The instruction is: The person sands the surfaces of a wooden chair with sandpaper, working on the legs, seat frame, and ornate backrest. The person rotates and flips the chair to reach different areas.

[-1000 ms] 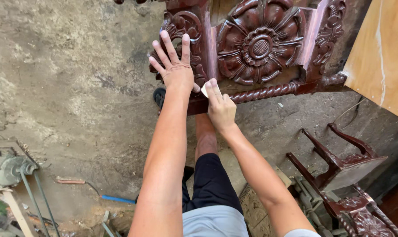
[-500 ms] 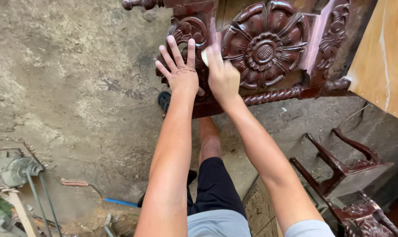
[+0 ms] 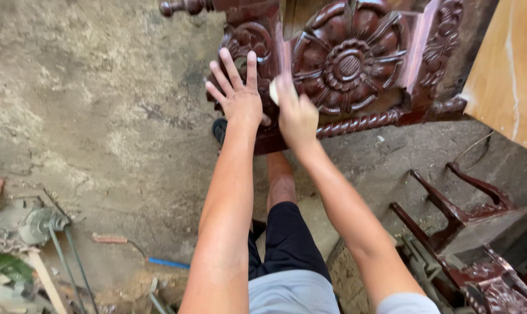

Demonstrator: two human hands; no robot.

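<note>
Watching both my arms stretched toward upper centre of frame. Left hand (image 3: pixel 240 99) flat, fingers spread, pressed on carved dark-red panel (image 3: pixel 345 64). Right hand (image 3: pixel 295 113) closed around small pale pad (image 3: pixel 273 91), touching panel. One large rosette, one twisted moulding (image 3: pixel 356 123). Panel top cut off; pad mostly hidden. Second carved piece (image 3: pixel 478 227) lower right.

Single head-worn view, looking steeply down along both outstretched arms, close over the carved wooden panel (image 3: pixel 345 64) and concrete floor (image 3: pixel 89 116).
</note>
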